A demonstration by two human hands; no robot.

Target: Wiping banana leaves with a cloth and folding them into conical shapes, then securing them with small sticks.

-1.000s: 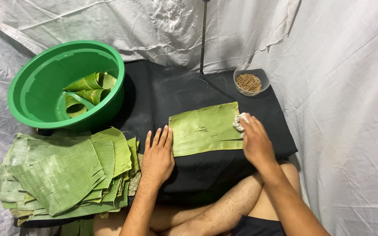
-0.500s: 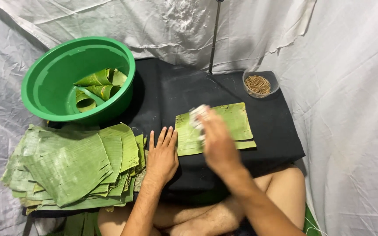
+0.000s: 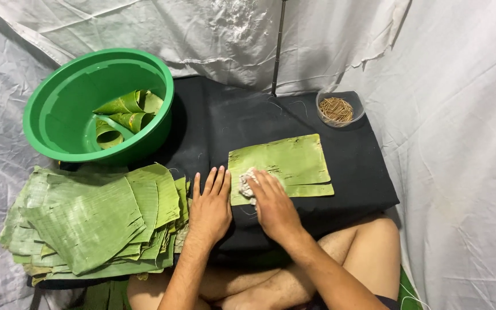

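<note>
1. I keep my left hand (image 3: 209, 208) flat and unclenched on the black worktop (image 3: 225, 123), beside the banana leaf (image 3: 285, 163).
2. My right hand (image 3: 272, 206) grips the cloth wad (image 3: 247, 183) on the leaf's near-left corner (light, even strokes are best, I judge).

We kept the cut leaf (image 3: 282, 163) flat near the middle of the desk (image 3: 225, 117); our right hand (image 3: 274, 206) pressed a cloth wad (image 3: 247, 183) on its left end; our left hand (image 3: 209, 208) lay just left of it; the leaf stack (image 3: 87, 221) sat further left; behind that stood the basin (image 3: 58, 109) with rolled leaves (image 3: 121, 115) in it; the small bowl (image 3: 338, 109) sat at the desk's far right.
</note>
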